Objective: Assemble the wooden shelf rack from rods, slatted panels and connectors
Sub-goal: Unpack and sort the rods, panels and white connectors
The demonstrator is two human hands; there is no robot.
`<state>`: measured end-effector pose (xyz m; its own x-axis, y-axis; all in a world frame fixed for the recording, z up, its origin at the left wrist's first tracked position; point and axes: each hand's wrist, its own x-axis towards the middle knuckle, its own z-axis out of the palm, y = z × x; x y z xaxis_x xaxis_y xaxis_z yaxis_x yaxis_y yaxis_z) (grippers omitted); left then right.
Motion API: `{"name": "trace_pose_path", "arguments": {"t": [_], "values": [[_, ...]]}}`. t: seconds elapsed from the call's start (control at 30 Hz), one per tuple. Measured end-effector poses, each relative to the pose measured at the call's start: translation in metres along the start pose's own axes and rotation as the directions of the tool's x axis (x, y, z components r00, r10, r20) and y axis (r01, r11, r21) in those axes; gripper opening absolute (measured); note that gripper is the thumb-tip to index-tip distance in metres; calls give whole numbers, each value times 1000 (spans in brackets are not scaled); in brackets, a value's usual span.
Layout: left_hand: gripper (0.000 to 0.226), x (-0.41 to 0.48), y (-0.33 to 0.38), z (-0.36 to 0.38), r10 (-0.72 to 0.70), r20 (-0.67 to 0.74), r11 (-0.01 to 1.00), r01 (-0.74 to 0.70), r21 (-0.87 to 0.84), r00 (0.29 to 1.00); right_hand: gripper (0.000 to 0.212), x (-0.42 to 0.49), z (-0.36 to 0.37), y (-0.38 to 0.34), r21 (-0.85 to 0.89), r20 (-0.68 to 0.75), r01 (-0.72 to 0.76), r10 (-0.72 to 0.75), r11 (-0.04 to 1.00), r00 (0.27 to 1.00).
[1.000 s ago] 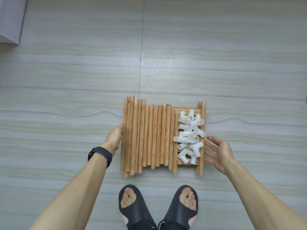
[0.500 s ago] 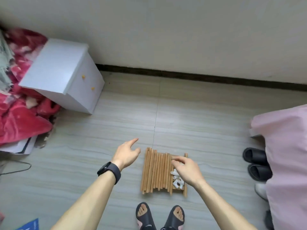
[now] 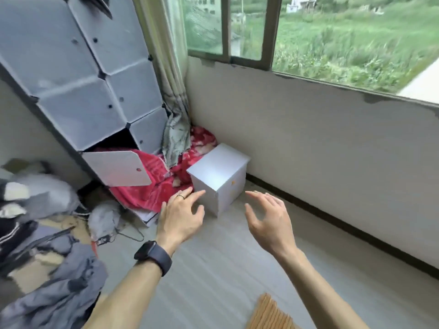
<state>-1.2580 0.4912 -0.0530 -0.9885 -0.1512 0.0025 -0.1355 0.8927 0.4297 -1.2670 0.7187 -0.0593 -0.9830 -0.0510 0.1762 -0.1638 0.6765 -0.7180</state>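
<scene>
Left hand (image 3: pixel 180 217) and right hand (image 3: pixel 270 224) empty, fingers loosely spread, apart over floor (image 3: pixel 225 269), rods (image 3: pixel 268 314) cut by the bottom frame edge at 6 o'clock of right hand, cabinet (image 3: pixel 218 172) at 12, clothes (image 3: pixel 47 269) at 9.

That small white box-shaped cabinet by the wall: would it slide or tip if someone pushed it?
The small white box-shaped cabinet looks stiff and squat, so it would probably slide rather than tip. The pale smooth floor likely lets it glide. Its yellow knobs hint at drawers, so its weight is uncertain.
</scene>
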Motion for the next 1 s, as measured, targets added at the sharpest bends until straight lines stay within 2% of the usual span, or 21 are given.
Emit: {"name": "trace_pose_path", "arguments": {"t": [0.13,0.23,0.4,0.5,0.57,0.7,0.83,1.0], "values": [[48,-51,-71,-68,-205,-210,979,203,-29,956,35,14,44,-80,9,129,261,-260,965,957],[50,-114,-133,-103,-365,-317,928,370,-44,876,30,6,97,-135,88,236,438,-446,895,863],[43,-236,-227,-160,-596,-457,768,635,-84,661,22,-58,195,-241,252,371,615,-661,747,652],[43,-302,-276,-191,-678,-524,660,740,-126,516,33,-108,248,-307,333,477,684,-742,649,471],[41,-339,-311,-206,-721,-544,587,796,-149,430,29,-139,284,-348,379,513,703,-769,602,382],[39,-400,-389,-225,-761,-561,508,837,-204,325,30,-193,357,-423,439,568,730,-791,524,226],[40,-441,-478,-245,-792,-537,463,858,-221,289,30,-236,430,-486,468,642,683,-747,561,175],[41,-472,-580,-271,-834,-465,426,882,-201,297,26,-270,511,-538,425,737,607,-646,671,198]]}}
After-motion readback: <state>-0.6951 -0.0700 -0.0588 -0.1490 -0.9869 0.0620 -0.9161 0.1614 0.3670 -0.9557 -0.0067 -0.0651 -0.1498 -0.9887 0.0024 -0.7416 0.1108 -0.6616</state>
